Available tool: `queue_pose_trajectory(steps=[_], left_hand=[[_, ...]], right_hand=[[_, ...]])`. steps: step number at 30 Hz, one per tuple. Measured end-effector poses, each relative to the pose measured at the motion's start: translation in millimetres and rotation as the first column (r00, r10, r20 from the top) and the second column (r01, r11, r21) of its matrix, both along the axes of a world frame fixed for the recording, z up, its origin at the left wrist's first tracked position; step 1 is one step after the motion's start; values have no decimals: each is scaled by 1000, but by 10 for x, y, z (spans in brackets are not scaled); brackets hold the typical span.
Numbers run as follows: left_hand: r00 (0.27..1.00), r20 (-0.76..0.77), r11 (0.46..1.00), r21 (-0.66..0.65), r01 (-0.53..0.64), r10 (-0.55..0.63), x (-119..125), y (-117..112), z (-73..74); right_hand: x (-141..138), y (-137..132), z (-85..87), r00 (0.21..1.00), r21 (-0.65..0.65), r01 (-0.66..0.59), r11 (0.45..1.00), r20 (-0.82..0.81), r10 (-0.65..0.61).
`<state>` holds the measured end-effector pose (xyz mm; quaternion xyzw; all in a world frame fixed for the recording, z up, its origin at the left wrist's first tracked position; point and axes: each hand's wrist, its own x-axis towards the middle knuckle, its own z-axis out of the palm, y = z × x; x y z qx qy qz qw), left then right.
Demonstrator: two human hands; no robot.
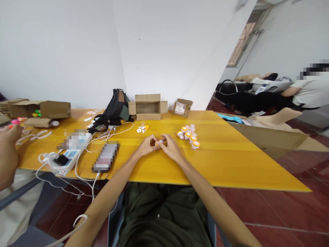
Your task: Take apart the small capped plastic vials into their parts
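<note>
Both of my hands meet over the middle of the yellow table. My left hand (147,145) and my right hand (169,147) pinch one small clear plastic piece with an orange part (157,143) between their fingertips; its exact kind is too small to make out. Right of my hands stands a group of clear plastic pieces with orange-and-white caps (188,135). Beyond my left hand lie small loose white and orange parts (142,128), some of them round discs.
An open cardboard box (148,116) and a smaller labelled box (182,107) stand by the wall. Leftward are a black backpack (114,109), a phone (106,157), a power strip (70,159) and white cables. Another person's hand (9,151) is at far left; someone sits at right.
</note>
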<state>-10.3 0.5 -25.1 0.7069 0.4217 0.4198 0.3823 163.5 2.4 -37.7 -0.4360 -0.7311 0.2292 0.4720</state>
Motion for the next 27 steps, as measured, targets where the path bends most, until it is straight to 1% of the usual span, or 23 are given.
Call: queue_pose_trajectory(steps=[2, 7, 9, 13, 15, 17, 19, 21, 25, 27], left_hand=[[1000, 1, 1000, 4, 8, -9, -6, 5, -9], [1000, -3, 1000, 16, 1, -1, -37, 34, -52], [1000, 15, 1000, -5, 16, -16, -40, 39, -60], [999, 25, 999, -21, 28, -28, -25, 23, -36], [1000, 11, 1000, -2, 17, -17, -18, 15, -18], [1000, -2, 1000, 13, 6, -6, -15, 12, -6], [1000, -1, 1000, 8, 6, -6, -15, 13, -2], [1000, 8, 1000, -9, 10, -10, -16, 11, -2], [1000, 13, 1000, -24, 17, -17, -20, -3, 4], [1000, 7, 1000, -20, 12, -12, -22, -7, 8]], right_hand=[[7, 11, -6, 1000, -25, 1, 1000, 5, -1], [14, -6, 1, 992, 39, -121, 992, -27, 122], [3, -11, 9, 993, 33, -112, 993, -18, 113], [0, 4, 16, 999, -32, -51, 998, -6, 51], [10, 5, 20, 996, -31, -81, 996, -32, 80], [16, -4, 26, 990, 1, -133, 991, -55, 133], [13, -17, 34, 986, 26, -159, 987, -53, 160], [2, -20, 37, 989, 23, -139, 990, -37, 140], [-7, 3, 21, 998, -23, -53, 998, -33, 52], [-1, 13, 11, 997, -40, -52, 998, -51, 50]])
